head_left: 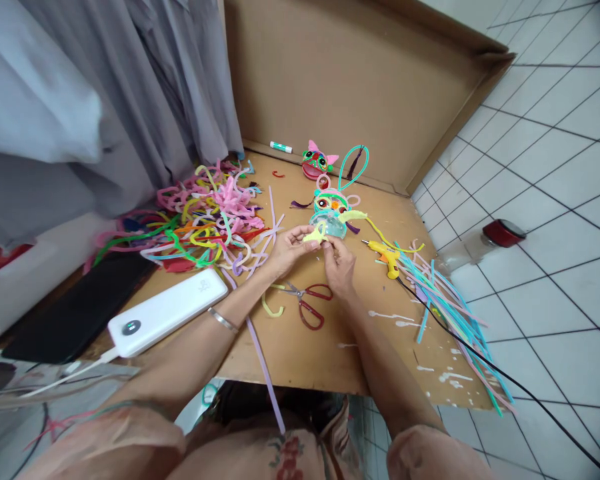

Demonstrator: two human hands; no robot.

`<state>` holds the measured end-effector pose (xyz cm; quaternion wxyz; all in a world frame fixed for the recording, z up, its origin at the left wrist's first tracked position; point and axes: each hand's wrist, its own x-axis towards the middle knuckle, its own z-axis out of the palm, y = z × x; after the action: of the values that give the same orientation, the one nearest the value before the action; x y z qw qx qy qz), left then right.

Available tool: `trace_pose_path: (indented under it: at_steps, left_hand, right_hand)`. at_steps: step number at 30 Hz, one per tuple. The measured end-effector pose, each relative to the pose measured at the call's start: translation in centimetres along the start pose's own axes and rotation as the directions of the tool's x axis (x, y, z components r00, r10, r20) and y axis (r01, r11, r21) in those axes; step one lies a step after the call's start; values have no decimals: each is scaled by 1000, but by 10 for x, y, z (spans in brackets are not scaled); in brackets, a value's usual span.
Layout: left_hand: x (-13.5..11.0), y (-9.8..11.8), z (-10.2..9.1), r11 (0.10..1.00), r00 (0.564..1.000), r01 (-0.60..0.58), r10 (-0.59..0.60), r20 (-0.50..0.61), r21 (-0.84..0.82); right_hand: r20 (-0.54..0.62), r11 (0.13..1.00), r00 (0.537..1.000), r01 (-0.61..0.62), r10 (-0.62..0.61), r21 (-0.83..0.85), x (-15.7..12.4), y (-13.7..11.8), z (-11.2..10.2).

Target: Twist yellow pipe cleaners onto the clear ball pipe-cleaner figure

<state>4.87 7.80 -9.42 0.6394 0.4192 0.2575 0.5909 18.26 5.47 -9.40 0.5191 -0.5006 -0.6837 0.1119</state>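
Between my hands is a bent yellow pipe cleaner (320,231), curled into a small loop. My left hand (296,247) pinches its left side, and my right hand (338,261) grips its lower right end with closed fingers. Just beyond them lies a teal and pink pipe-cleaner animal face (331,202) with round ears. Behind that sits a red and pink face (316,161) with pointed ears. Scissors (310,300) with red handles rest below my hands, beside a short hooked yellow pipe cleaner (271,308).
A yellow glue gun (387,257) with a black cord lies at right, near a bundle of straight pipe cleaners (447,313). Tangled pipe cleaners (215,213), a white power bank (167,313) and a black flat object (80,307) occupy the left. A cardboard wall (360,87) stands behind.
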Motion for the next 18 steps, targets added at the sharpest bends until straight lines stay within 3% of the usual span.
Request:
trace_pose_path:
  at_steps: [3,10,18]
  left_hand:
    - [1,-1,-1,999,1000,-31,31,1,22]
    - [1,2,0,992,996,-66,72,-50,110]
    - [2,5,-4,994,993,103,-100,56,-41]
  right_hand:
    - [0,995,999,-49,49,92,1,-1,-2]
    - [-3,992,999,33,-33,119,1,-6,-6]
    - [-81,959,992,-69,95,274,4,-3,-2]
